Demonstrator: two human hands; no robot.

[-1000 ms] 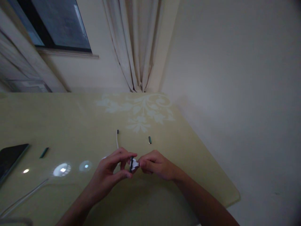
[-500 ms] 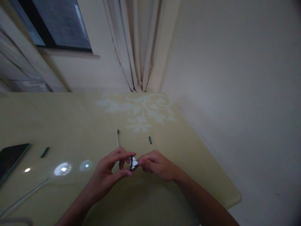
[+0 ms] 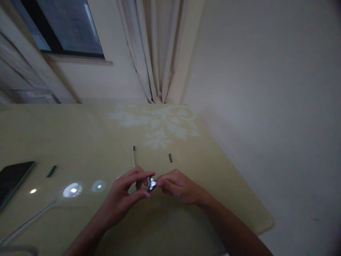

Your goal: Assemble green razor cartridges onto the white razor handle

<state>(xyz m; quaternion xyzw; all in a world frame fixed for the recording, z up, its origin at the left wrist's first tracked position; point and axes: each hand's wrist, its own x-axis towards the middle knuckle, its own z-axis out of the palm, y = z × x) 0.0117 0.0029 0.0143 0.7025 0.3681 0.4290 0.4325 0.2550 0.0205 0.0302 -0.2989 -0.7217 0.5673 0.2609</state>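
Near the front middle of the table, a small silver and black piece (image 3: pixel 152 184) is held between both hands. The thumb and fingers of my left hand (image 3: pixel 127 190) pinch its dark edge from the left. My right hand (image 3: pixel 178 186) grips its narrow silver end from the right, with the fingers curled in. Just beyond my right hand lies a small dark and green piece (image 3: pixel 171 158). A toothbrush-like stick (image 3: pixel 133 156) with a white handle and dark tip lies beyond my left hand, its lower part hidden behind the fingers.
On the yellowish table (image 3: pixel 87 142), a dark tablet-like object (image 3: pixel 14 181) lies at the left, with a small green piece (image 3: pixel 51 171) beside it. A pale cable (image 3: pixel 29 221) runs along the lower left. Curtains (image 3: pixel 157 53) and walls border the table.
The silver and black piece has tilted slightly between the fingers. Both hands keep nearly the same place and hold.
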